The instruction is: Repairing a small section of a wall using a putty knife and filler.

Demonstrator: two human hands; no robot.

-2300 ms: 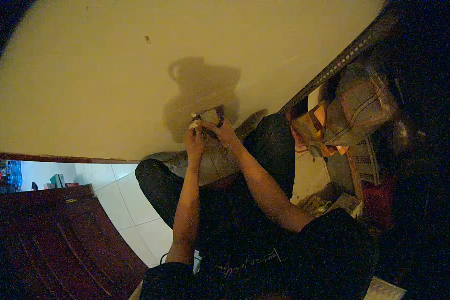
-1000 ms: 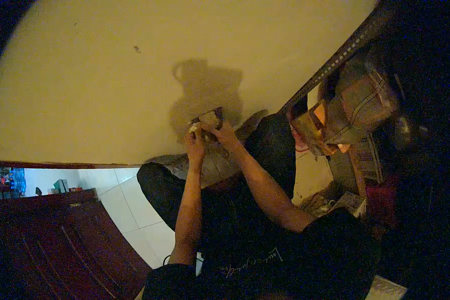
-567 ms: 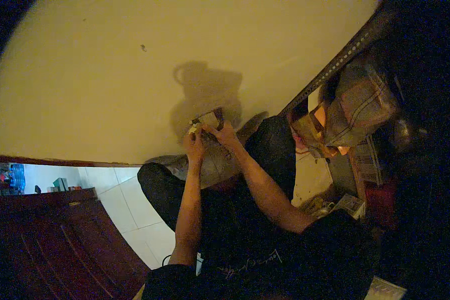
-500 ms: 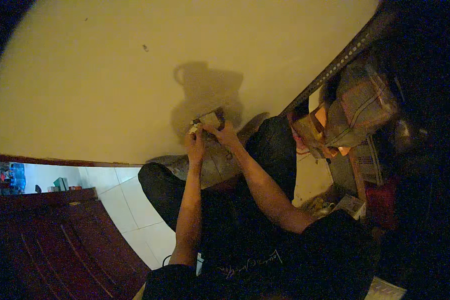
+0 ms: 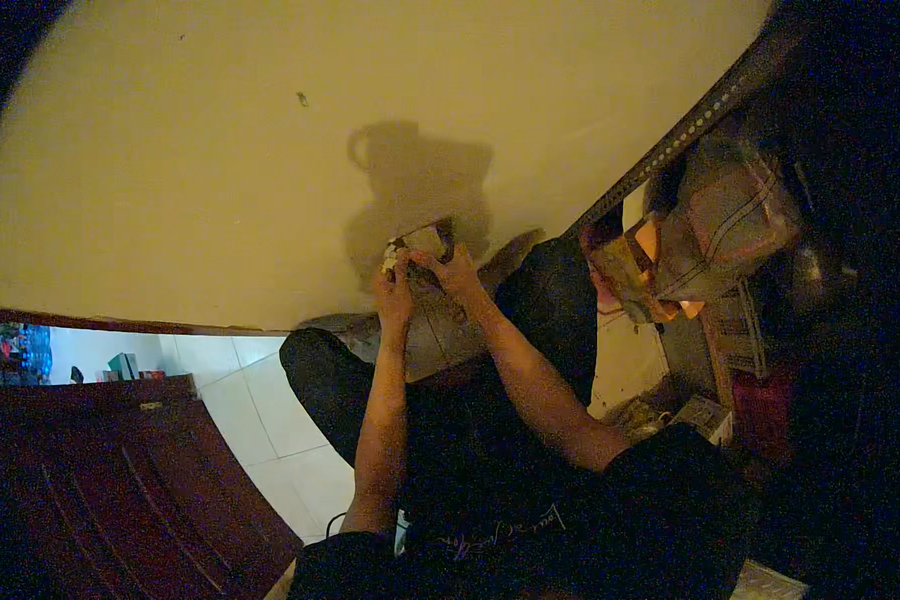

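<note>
Low on a cream wall (image 5: 230,190), both my hands are together in front of my seated body. My left hand (image 5: 392,285) is closed, with its fingertips around a small pale, lumpy piece (image 5: 390,258) too small to make out. My right hand (image 5: 457,273) curls around a pale, box-like block (image 5: 426,242), its thumb reaching toward my left fingertips. A dark edge shows along the block's top and right side, against the wall; I cannot tell whether it is an opening or part of the block. A shadow falls on the wall above my hands.
My dark-clad knees (image 5: 320,365) flank the work spot. To the left, a dark red wooden panel (image 5: 120,480) borders light floor tiles (image 5: 260,400). At right, a perforated metal strip (image 5: 690,125) runs beside bags (image 5: 735,210) and a red container (image 5: 760,410).
Both hands stay on the same pieces with only slight finger shifts. The whole view has moved a little.
</note>
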